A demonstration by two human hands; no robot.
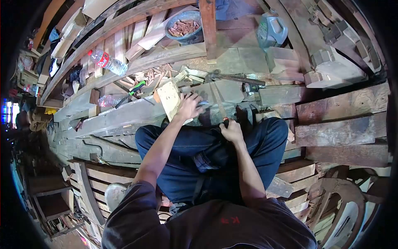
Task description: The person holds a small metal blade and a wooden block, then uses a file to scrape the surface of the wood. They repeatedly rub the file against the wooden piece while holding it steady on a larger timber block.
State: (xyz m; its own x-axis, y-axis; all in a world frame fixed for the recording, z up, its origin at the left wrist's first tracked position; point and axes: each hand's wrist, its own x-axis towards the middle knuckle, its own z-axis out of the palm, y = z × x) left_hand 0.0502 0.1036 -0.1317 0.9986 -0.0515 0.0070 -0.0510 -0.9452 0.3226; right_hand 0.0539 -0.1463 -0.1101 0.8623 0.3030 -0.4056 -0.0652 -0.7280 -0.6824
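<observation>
A pale wood block (169, 98) stands at a slant in front of my left knee, its lit face toward me. My left hand (190, 107) rests at the block's right edge, its fingers spread and reaching past that edge. The fingers of my right hand (232, 133) are wrapped round the dark handle of a long, narrow-bladed tool (218, 101). Its blade points away from me, over the grey plank, to the right of the block and apart from it. A hammer (238, 79) lies just beyond the blade's tip.
Loose wood pieces (151, 76) and a green-handled tool (137, 86) lie behind the block. A plastic bottle (108, 62) is at the left. Farther back stand a bucket (184, 30) of wood pieces and a blue jug (272, 31). Heavy timbers (340, 110) lie at the right.
</observation>
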